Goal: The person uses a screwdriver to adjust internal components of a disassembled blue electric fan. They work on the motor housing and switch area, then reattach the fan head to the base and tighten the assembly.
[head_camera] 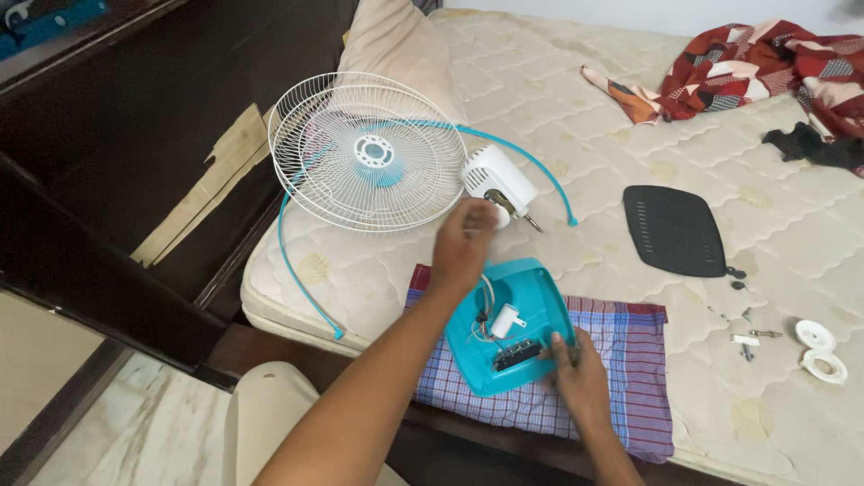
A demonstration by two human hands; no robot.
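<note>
Here, a dismantled table fan lay spread over a bare quilted mattress [558, 99]. The turquoise base shell [509, 326] rested upside down on a checked cloth [621, 378] at the near edge of the bed, its hollow side up, exposing loose wires, a small white part and a dark switch block [517, 354]. The right hand [580, 378] lay against the shell's near right corner, fingers curled together as if pinching something small; what they held could not be told. The left hand [464, 243], blurred, was raised just beyond the shell's far edge, close to the white motor housing [498, 183]; whether its fingers were closed could not be told. The wire guard [367, 151] sat to the left of the housing, with a thin turquoise rim band [531, 162] looping around it. A black base plate [673, 230], screws and two white caps [821, 351] lay well apart to the right. The shell was probably light, stiff moulded plastic, best gripped by its outer rim; the wires inside looked delicate and were better left unpulled.
</note>
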